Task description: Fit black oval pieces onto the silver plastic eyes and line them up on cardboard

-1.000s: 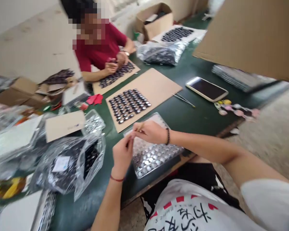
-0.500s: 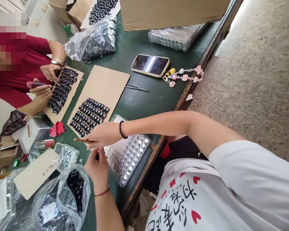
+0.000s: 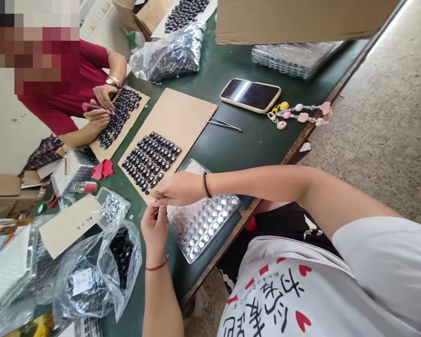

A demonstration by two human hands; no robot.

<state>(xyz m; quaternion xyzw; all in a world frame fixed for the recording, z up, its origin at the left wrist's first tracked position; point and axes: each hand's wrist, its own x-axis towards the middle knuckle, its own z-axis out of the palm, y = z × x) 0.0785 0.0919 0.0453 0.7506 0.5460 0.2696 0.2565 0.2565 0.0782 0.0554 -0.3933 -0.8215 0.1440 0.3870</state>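
Note:
My left hand [image 3: 155, 230] is raised over the table edge, its fingertips pinched on a small dark part. My right hand [image 3: 178, 189] reaches across from the right, its fingertips meeting the left's, pinched on a thin wooden stick of which little shows. Both hover at the left end of a clear blister tray [image 3: 205, 223] filled with shiny round parts. Just beyond lies a cardboard sheet [image 3: 184, 112] with rows of small black parts [image 3: 150, 157].
Green table with tweezers [image 3: 224, 124], a phone [image 3: 250, 95] with a bead strap [image 3: 300, 114], stacked clear trays [image 3: 294, 58], a big cardboard box [image 3: 294, 18]. Plastic bags of dark parts [image 3: 101, 269] sit left. A co-worker's hands [image 3: 101, 107] work at another sheet.
The view swung left to right and settled. My right hand drew back toward the tray and met the left fingertips; the stick that stuck out half a second ago is now mostly hidden.

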